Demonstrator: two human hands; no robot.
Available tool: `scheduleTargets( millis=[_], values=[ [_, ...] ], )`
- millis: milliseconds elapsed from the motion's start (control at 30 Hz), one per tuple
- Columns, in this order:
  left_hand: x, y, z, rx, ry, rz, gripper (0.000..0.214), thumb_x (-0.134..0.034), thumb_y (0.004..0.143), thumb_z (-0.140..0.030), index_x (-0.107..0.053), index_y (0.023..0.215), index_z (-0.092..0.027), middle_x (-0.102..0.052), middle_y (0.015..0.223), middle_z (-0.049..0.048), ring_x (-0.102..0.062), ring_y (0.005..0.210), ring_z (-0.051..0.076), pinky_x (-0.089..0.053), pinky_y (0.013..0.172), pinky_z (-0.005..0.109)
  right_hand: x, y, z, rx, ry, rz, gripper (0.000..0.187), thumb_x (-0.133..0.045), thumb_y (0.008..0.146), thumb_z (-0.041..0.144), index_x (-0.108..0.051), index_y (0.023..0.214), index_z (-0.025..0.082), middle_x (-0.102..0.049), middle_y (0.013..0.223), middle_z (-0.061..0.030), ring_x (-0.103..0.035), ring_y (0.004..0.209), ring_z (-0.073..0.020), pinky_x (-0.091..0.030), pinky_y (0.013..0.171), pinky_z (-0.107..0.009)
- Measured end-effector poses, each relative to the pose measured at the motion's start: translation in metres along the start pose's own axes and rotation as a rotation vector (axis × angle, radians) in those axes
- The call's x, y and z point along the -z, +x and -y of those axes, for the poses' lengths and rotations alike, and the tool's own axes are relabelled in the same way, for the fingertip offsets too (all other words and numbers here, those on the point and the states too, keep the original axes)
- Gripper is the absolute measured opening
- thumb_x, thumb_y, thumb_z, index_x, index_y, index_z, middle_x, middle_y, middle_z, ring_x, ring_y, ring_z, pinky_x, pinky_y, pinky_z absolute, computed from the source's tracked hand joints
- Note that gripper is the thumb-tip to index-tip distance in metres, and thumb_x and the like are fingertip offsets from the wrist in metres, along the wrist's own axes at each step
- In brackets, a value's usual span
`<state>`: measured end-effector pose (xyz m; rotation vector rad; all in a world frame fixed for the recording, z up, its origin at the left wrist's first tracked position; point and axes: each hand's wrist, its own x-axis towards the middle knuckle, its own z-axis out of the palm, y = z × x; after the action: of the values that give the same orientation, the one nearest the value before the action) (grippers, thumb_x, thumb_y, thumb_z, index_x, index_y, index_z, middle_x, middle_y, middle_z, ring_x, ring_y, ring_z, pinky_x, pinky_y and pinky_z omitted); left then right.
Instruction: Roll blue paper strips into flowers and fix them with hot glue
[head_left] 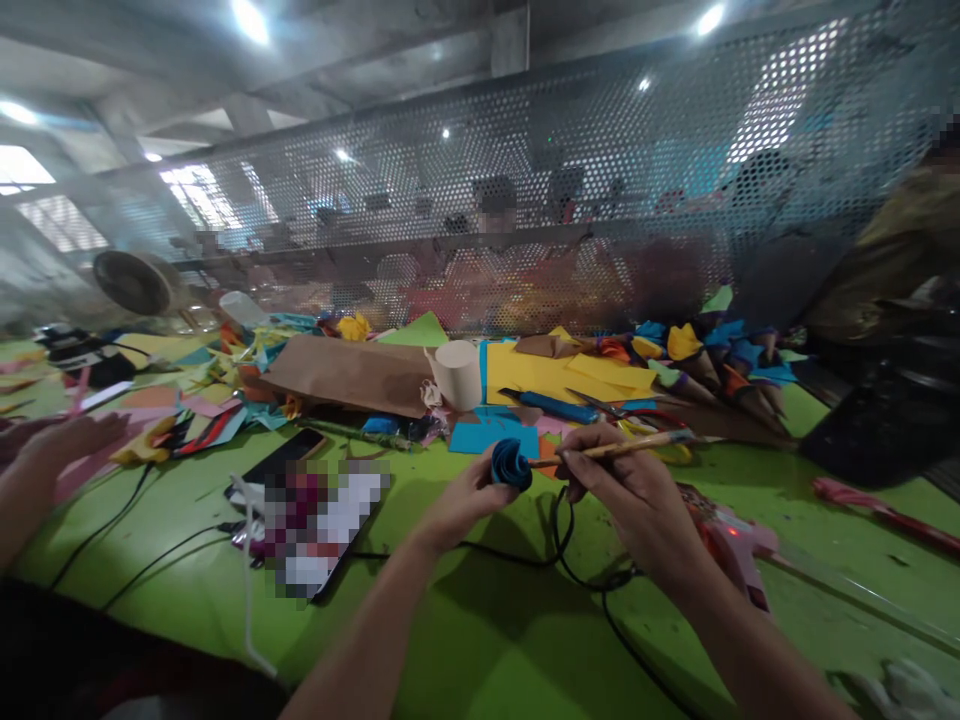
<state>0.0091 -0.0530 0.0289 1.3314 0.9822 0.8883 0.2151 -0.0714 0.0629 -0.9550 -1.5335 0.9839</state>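
Note:
My left hand point(466, 496) is closed on a rolled blue paper flower point(511, 463), held just above the green table point(480, 620). My right hand point(628, 482) is closed round a thin wooden stick point(637, 446) whose near end meets the flower. The stick points to the right. Both hands hover over a black cable point(559, 560) that loops across the table.
Coloured paper sheets, brown paper point(349, 372), a cream roll point(458, 374), scissors point(611, 408) and paper cones point(712, 375) crowd the back. A phone point(289, 455) lies at left. Another person's hand point(56, 445) rests far left. A perforated metal screen point(570, 190) stands behind.

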Motion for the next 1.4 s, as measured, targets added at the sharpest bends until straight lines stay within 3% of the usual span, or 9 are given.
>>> scheduleTargets(
  millis=[367,567,867,1100,1267,1400],
  values=[
    [-0.002,-0.001,-0.004,0.021,0.002,-0.001,0.049,-0.071,0.066,-0.041,-0.063,0.108,-0.018,-0.061,0.104,0.0067,-0.051,0.104,0.027,-0.04,0.096,0.039,-0.001,0.002,0.0,0.008,-0.016,0.008,0.014,-0.057,0.093,0.035,-0.06,0.092,0.021,-0.058,0.081,0.0,-0.058,0.063,-0.0125,-0.05,0.058,-0.026],
    [-0.002,-0.002,-0.001,0.018,0.047,0.0,0.048,-0.071,0.068,-0.042,-0.063,0.108,-0.017,-0.061,0.106,0.0078,-0.05,0.106,0.028,-0.04,0.097,0.04,0.003,0.001,0.009,0.046,0.081,-0.083,0.016,-0.06,0.091,0.036,-0.06,0.09,0.02,-0.061,0.081,-0.0018,-0.061,0.066,-0.0143,-0.052,0.057,-0.026],
    [-0.004,-0.004,-0.003,0.108,0.086,0.006,0.062,-0.07,0.067,-0.035,-0.054,0.124,-0.016,-0.055,0.123,0.0114,-0.044,0.12,0.032,-0.03,0.107,0.044,-0.002,-0.003,0.008,0.019,-0.101,0.039,0.015,-0.053,0.095,0.035,-0.059,0.091,0.022,-0.06,0.083,-0.0006,-0.058,0.067,-0.0137,-0.046,0.059,-0.027],
    [-0.004,-0.004,-0.003,0.059,0.075,0.061,0.064,-0.068,0.069,-0.033,-0.052,0.127,-0.014,-0.055,0.125,0.0121,-0.044,0.122,0.032,-0.031,0.109,0.044,-0.005,-0.003,0.008,0.055,-0.192,0.093,0.017,-0.051,0.095,0.036,-0.06,0.088,0.022,-0.059,0.076,-0.0006,-0.055,0.066,-0.0151,-0.045,0.059,-0.028],
    [-0.004,-0.001,0.001,0.075,0.122,-0.008,0.046,-0.067,0.072,-0.035,-0.061,0.113,-0.016,-0.06,0.111,0.0081,-0.049,0.11,0.028,-0.038,0.1,0.041,0.002,0.0,0.012,0.071,0.035,-0.097,0.012,-0.058,0.092,0.034,-0.061,0.091,0.022,-0.06,0.08,0.0,-0.059,0.063,-0.0129,-0.049,0.059,-0.026],
    [-0.001,0.001,0.003,0.063,0.068,0.002,0.058,-0.068,0.072,-0.04,-0.058,0.125,-0.019,-0.06,0.114,0.0074,-0.05,0.106,0.026,-0.041,0.095,0.038,0.011,0.006,0.005,0.065,0.063,-0.16,0.016,-0.059,0.092,0.037,-0.066,0.098,0.023,-0.061,0.079,-0.0001,-0.058,0.064,-0.0129,-0.048,0.06,-0.026]
  ],
)
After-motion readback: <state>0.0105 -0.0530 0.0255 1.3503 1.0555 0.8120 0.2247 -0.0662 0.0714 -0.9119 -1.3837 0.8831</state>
